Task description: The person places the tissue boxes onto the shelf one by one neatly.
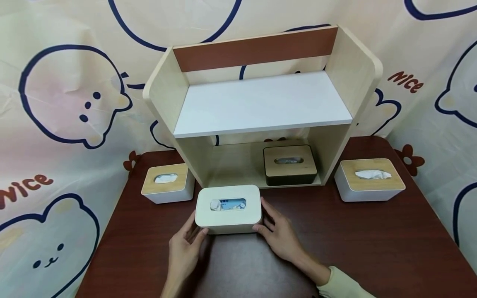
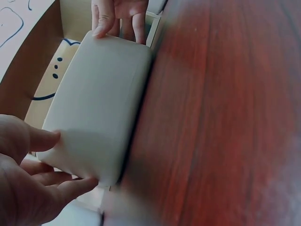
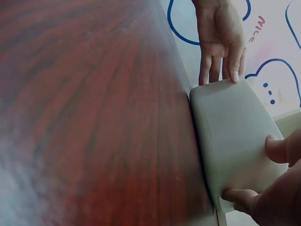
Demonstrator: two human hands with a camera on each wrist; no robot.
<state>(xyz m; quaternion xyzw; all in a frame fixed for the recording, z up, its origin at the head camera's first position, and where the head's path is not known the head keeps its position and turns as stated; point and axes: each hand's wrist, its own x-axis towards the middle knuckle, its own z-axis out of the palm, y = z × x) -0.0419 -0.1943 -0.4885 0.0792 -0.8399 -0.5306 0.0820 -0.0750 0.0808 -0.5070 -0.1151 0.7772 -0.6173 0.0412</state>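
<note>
A cream-white tissue box [image 1: 229,218] with an oval slot is in front of the shelf, low at the dark wood desk. Through its slot shows a blue printed packet. My left hand [image 1: 185,250] holds its left end, thumb at the front corner. The right hand [image 1: 279,234] holds the opposite end, with thumb in front and fingers along the side. Both wrist views show the box's smooth long side, with the left hand [image 2: 28,174] and right hand [image 3: 277,193] gripping opposite ends.
Behind stands a two-level shelf [image 1: 261,103]; its lower level holds a dark tissue box [image 1: 290,179] with a wooden lid. Wood-topped white tissue boxes stand on the desk [image 1: 372,244], one left [image 1: 169,198] and one right [image 1: 369,195]. A patterned curtain [image 1: 74,174] hangs behind.
</note>
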